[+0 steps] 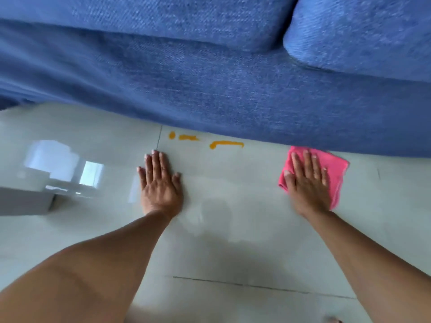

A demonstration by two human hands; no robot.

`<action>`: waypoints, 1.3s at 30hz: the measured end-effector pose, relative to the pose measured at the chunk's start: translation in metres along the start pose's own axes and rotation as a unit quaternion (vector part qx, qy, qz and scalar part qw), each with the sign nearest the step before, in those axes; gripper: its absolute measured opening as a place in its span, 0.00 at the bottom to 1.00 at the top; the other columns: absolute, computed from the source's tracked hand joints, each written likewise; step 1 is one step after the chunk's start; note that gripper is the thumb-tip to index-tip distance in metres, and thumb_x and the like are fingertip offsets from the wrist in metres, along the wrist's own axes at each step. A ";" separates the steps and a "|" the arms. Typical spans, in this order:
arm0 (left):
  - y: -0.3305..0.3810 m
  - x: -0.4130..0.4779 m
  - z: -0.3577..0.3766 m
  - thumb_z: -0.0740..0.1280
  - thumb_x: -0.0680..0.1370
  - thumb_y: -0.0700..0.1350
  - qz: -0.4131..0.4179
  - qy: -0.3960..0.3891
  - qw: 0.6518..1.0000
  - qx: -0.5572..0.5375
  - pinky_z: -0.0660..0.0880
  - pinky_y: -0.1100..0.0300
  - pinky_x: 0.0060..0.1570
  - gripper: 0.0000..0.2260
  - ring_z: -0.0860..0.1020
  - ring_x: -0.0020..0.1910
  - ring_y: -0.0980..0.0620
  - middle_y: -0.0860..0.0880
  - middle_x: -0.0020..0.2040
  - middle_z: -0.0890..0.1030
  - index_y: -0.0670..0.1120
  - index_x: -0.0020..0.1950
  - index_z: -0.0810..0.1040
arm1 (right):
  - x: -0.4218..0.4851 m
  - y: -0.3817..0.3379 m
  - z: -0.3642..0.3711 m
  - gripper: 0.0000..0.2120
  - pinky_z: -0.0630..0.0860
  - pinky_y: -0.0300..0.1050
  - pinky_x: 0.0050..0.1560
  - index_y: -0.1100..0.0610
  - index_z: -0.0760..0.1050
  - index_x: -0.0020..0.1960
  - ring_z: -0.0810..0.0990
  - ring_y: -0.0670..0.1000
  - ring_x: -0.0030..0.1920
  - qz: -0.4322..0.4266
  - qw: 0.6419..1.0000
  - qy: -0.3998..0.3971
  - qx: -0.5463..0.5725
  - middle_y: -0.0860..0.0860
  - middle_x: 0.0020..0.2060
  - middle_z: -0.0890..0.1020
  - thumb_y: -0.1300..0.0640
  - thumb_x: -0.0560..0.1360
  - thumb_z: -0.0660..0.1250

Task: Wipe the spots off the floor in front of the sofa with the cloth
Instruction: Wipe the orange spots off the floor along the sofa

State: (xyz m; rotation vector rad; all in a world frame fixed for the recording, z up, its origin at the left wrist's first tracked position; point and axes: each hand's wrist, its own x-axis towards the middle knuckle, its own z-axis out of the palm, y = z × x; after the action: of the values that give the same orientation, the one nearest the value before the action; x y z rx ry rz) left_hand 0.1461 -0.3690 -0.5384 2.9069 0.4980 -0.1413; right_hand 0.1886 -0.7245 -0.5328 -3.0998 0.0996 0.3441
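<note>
Right hand (309,183) spread flat, palm down on pink cloth (335,169), pinning it to floor (233,229) hard against blue sofa (210,89) base; left hand (161,180) also open and flat on bare tile, bracing only. Three orange spots (226,144) untouched, in a row along sofa edge between the hands, nearer the left. Best bet: slide cloth left along sofa line with steady downward pressure, lead with a clean face, sweep through all three in one pass, then fold to avoid smearing or marking the upholstery.
</note>
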 end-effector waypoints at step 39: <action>-0.071 0.011 -0.006 0.43 0.81 0.53 -0.090 0.005 0.996 -0.011 0.41 0.46 0.77 0.28 0.41 0.79 0.49 0.48 0.81 0.44 0.47 0.80 0.45 | 0.021 -0.128 -0.002 0.31 0.50 0.57 0.76 0.50 0.57 0.78 0.57 0.56 0.77 -0.095 0.995 0.021 -0.003 0.54 0.78 0.60 0.42 0.77 0.42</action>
State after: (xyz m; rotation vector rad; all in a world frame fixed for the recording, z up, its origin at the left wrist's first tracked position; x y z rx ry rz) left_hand 0.1325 -0.2983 -0.5462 2.8395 0.7585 -0.1441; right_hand 0.2183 -0.5984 -0.5336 -3.0885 -0.1953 0.2718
